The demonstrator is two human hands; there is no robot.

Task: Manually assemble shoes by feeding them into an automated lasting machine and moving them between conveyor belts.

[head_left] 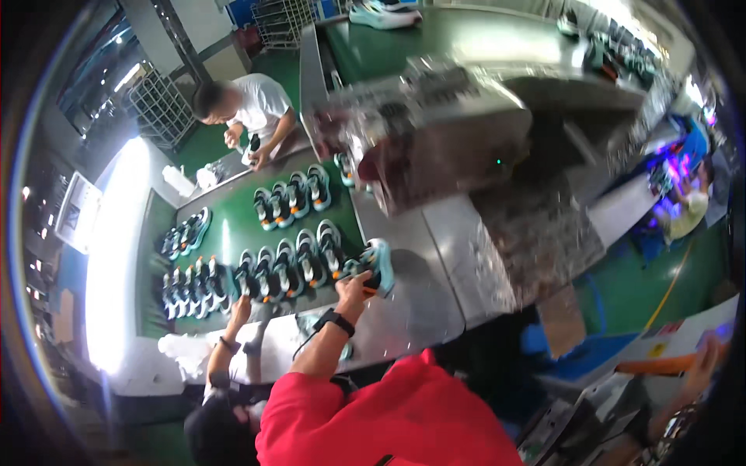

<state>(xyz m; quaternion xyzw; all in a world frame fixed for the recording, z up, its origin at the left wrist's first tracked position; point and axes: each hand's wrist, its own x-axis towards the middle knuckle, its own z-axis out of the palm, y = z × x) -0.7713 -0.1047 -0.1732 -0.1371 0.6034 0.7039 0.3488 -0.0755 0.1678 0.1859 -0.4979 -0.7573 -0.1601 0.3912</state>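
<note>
My left hand [354,289], with a black band on the wrist, grips a black and pale-turquoise sneaker [379,266] with orange trim at the right end of a row. The sneaker is tilted, its pale sole turned to the right. Beside it stands a row of similar sneakers [286,268] on the green work surface [233,225]. Low at the right edge, a forearm with a patterned wristband ends in a blurred hand [703,361] near an orange bar [660,363]. I cannot tell for sure that this hand is mine, and its fingers are smeared.
Another person's hand [242,309] reaches to the row from the lower left. Across the table a person in white [260,105] handles a shoe. More sneakers [291,198] stand behind. A plastic-wrapped machine [443,147] rises at centre right, past the metal tabletop [412,311]. A bright lamp [120,256] glows at left.
</note>
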